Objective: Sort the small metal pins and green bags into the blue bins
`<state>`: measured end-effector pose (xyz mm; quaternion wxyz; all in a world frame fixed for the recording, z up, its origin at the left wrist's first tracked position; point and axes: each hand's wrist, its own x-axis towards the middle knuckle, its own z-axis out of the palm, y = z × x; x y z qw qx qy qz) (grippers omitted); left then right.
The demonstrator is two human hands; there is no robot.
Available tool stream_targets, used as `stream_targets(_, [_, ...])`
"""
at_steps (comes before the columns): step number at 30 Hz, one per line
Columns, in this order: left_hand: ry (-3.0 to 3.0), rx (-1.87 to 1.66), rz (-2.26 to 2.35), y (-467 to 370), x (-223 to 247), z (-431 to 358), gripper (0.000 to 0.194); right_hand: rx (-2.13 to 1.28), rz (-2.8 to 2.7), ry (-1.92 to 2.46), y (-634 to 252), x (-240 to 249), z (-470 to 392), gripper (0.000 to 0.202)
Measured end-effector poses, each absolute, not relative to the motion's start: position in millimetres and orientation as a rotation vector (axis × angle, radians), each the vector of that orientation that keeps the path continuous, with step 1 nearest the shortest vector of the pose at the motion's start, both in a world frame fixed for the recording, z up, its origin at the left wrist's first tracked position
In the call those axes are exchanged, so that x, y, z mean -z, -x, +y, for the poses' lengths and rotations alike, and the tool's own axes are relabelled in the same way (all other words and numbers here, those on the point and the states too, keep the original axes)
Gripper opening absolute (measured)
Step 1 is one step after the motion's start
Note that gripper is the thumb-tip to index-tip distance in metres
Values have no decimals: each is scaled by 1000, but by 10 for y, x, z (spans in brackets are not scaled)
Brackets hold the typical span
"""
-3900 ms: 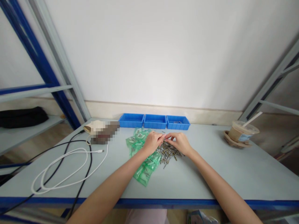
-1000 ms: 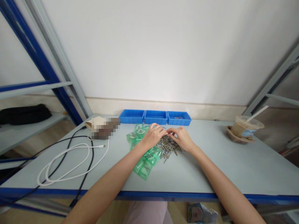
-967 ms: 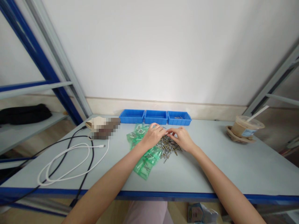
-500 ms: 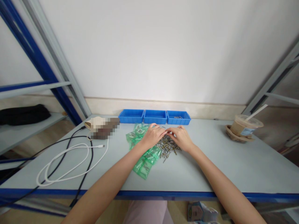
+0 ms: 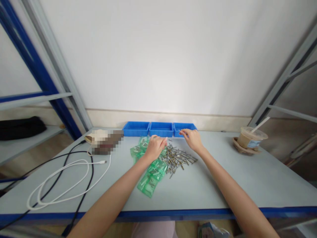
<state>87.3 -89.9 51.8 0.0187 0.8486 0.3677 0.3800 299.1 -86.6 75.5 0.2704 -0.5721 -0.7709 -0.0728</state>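
My right hand is at the front edge of the right blue bin, its fingers pinched together. A small pale tip shows at the fingertips, too small to name. My left hand hovers above the green plastic bags, fingers closed; whatever they hold, if anything, is hidden. Between and below both hands lies a loose pile of thin metal screw-like pieces, silver and brass-coloured. More small metal pieces show through the bags.
Beside the right bin stand a middle blue bin and a left blue bin, against the wall. A white cable and black cables loop on the left. A drink cup in a cardboard holder stands on the right.
My hands have parted from over the pile: the right has moved to the right bin, the left slightly left. More of the metal pile shows. The view has tilted up a little.
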Motion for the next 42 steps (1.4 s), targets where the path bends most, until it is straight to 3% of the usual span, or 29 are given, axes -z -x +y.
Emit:
stream_targets(6, [-2583, -1170, 1188, -831, -553, -890, 51, 502, -1738, 1735, -3137, -810, -625, 34])
stream_targets(11, [-2657, -1149, 1194, -844, -551, -910, 51, 167, -2288, 1545, -2953, -495, -885, 22])
stream_targets(15, [-2743, -1127, 1217, -855, -508, -901, 49, -79, -2358, 1549, -2854, -377, -993, 15])
stream_targets(25, [-2936, -1040, 1164, -873, -452, -889, 46, -58, -2369, 1587, -2843, -435, -1028, 7])
stream_targets(30, [-3027, -942, 1082, -889, -446, -900, 29, -33, -2237, 1539, -2856, -493, -1037, 9])
stream_targets(33, [-3068, -914, 1034, -900, -427, -900, 19, -240, -2103, 1405, -2847, -534, -1025, 12])
stream_targets(42, [-3088, -1036, 1027, -913, -452, -923, 17, -848, -1951, 1066, -2781, -559, -1052, 19])
